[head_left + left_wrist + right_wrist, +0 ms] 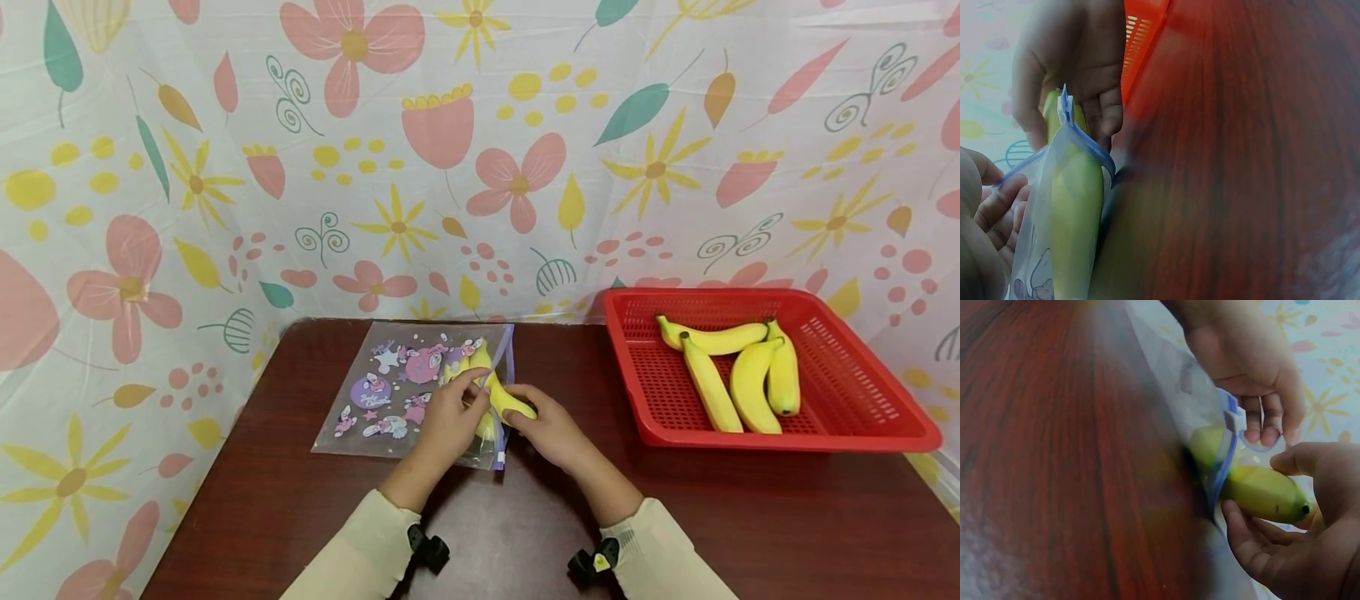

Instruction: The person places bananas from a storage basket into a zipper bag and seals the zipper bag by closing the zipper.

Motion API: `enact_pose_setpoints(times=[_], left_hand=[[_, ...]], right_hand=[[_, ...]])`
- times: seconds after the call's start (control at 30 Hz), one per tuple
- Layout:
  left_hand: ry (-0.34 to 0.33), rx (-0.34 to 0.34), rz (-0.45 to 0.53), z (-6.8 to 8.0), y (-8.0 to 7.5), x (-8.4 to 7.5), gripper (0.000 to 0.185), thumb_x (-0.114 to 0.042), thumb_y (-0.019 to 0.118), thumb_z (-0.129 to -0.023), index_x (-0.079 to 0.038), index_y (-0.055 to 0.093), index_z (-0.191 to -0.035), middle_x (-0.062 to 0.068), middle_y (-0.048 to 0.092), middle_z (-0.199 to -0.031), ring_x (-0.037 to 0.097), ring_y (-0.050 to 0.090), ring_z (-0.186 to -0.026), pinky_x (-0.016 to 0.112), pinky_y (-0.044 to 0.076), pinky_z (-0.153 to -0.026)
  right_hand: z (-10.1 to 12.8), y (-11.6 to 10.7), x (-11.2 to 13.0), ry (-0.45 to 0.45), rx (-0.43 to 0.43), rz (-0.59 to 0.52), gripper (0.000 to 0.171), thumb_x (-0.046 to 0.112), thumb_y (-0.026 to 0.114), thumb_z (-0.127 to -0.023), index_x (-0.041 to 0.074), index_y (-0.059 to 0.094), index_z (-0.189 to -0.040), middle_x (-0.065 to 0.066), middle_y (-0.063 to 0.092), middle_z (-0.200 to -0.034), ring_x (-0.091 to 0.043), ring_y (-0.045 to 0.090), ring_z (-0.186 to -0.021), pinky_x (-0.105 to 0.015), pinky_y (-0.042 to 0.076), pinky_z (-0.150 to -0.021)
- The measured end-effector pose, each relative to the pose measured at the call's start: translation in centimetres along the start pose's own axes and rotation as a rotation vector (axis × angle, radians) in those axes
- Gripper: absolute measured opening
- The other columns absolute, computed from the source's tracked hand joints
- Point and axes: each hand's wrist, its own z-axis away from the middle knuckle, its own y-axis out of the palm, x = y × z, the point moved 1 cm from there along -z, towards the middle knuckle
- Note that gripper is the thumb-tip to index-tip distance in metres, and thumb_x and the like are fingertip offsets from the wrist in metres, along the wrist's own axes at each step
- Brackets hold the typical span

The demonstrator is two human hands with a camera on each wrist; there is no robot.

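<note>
One banana (504, 398) — yellow, curved | half inside printed clear bag (390, 387)

Both forearms, in pale sleeves, reach forward and angle inward until the hands meet in front of the person. The left hand (447, 425) has its fingers curled in a pinch, thumb on top. The right hand (551, 429) curls thumb and fingers in a grip, knuckles up.

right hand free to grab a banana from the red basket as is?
Probably not yet: the right hand grips the banana halfway into the zip bag. The path to the red basket looks open, its bananas uncovered.
</note>
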Motion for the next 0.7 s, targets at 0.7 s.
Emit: enact_pose_setpoints(times=[0.7], left_hand=[[-0.004, -0.015, -0.049, 0.15, -0.10, -0.50, 0.032, -0.019, 0.062, -0.098, -0.019, 0.068, -0.129, -0.004, 0.067, -0.084, 0.005, 0.053, -0.064, 0.021, 0.045, -0.057]], right_hand=[[0.21, 0.73, -0.02, -0.080, 0.040, 0.031, 0.043, 0.011, 0.054, -0.099, 0.006, 0.058, -0.142, -0.015, 0.061, -0.133, -0.016, 0.058, -0.086, -0.026, 0.049, -0.071]])
